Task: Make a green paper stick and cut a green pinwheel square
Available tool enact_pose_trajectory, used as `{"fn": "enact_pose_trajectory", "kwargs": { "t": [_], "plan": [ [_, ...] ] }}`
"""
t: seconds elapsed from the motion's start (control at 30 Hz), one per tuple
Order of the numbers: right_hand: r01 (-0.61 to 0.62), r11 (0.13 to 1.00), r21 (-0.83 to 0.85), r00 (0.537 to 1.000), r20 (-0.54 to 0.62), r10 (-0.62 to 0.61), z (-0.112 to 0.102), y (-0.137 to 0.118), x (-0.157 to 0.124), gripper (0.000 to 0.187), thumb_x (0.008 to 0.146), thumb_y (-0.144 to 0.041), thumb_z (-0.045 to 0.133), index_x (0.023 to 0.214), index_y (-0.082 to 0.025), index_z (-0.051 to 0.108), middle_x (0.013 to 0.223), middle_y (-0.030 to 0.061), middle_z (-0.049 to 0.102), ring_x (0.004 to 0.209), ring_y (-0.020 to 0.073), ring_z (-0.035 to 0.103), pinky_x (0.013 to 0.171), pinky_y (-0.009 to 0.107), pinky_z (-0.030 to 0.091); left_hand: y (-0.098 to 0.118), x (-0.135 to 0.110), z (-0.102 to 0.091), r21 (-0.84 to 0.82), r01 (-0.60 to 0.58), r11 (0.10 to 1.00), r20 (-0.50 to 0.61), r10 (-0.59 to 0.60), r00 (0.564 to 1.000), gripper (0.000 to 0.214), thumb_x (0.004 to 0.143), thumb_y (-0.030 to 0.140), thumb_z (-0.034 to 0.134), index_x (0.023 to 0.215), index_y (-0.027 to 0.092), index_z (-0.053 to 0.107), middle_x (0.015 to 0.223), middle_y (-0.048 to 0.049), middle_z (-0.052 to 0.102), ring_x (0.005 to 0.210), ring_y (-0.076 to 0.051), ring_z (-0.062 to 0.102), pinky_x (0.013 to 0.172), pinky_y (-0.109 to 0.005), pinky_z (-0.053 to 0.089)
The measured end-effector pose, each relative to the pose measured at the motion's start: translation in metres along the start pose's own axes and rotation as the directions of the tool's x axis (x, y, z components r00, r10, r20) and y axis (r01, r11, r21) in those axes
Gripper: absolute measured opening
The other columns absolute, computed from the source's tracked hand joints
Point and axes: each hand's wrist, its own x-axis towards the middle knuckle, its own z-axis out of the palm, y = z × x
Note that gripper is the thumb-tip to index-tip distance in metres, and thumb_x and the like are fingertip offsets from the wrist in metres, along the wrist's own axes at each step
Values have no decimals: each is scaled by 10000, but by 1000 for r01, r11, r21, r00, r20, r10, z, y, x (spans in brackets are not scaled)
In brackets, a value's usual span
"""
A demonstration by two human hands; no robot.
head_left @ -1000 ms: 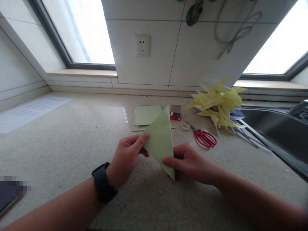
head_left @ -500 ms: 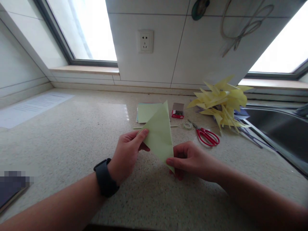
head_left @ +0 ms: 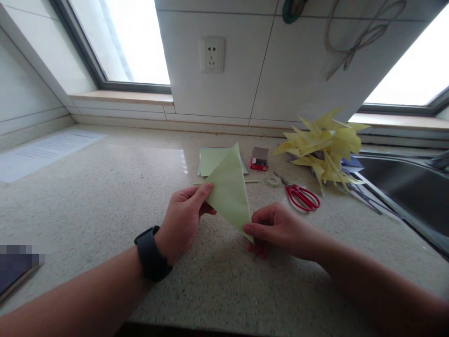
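A pale green sheet folded into a triangle [head_left: 229, 191] is held upright above the speckled countertop [head_left: 105, 187]. My left hand [head_left: 182, 220], with a dark watch on its wrist, pinches the triangle's left corner. My right hand [head_left: 277, 230] pinches the lower corner between thumb and fingers. The triangle's top point rises toward the wall.
Behind the triangle lie a stack of coloured paper [head_left: 212, 160], a small red box [head_left: 259, 159], a thin stick [head_left: 252, 181], a tape roll [head_left: 271, 180] and red scissors [head_left: 301, 196]. Yellow paper pinwheels [head_left: 324, 145] are piled beside a metal sink [head_left: 410, 196]. A printed sheet [head_left: 42, 152] lies far left.
My right hand has slid down along the triangle's edge to its lower tip. The paper and both hands have shifted slightly; the view tilted up a little.
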Motion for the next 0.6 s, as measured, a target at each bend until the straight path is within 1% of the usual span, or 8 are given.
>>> {"fn": "enact_pose_trajectory", "kwargs": {
  "t": [0.13, 0.27, 0.43, 0.6],
  "plan": [
    [-7, 1000, -25, 1000, 13, 8, -1, 0, -1, 356, 847, -494, 720, 706, -166, 713, 714, 60, 760, 584, 136, 686, 582, 252, 559, 1, 0, 1, -11, 5, 1000, -15, -5, 1000, 230, 774, 356, 812, 766, 131, 765, 736, -37, 717, 568, -92, 581, 488, -187, 479],
    [11, 998, -61, 999, 33, -9, -4, 1, -1, 353, 872, -470, 696, 696, -164, 707, 680, 50, 745, 560, 127, 667, 543, 234, 538, 2, 0, 2, -19, 4, 1000, -28, -5, 1000, 232, 762, 352, 821, 777, 127, 766, 753, -44, 723, 575, -92, 586, 488, -184, 482],
    [4, 999, -54, 999, 42, -2, -6, 1, -1, 321, 860, -440, 714, 688, -169, 703, 664, 35, 733, 541, 121, 653, 518, 228, 530, 3, 1, 2, -50, 19, 999, -63, -22, 998, 231, 713, 332, 858, 768, 126, 770, 740, -37, 726, 556, -83, 588, 480, -174, 492],
    [16, 999, -50, 999, 52, -13, -7, 1, -1, 268, 859, -394, 724, 704, -176, 711, 683, 28, 741, 548, 115, 651, 525, 221, 528, 4, 1, 2, -58, 21, 998, -78, -26, 997, 231, 705, 330, 866, 777, 130, 775, 724, -27, 730, 535, -75, 590, 472, -164, 491]
  ]
}}
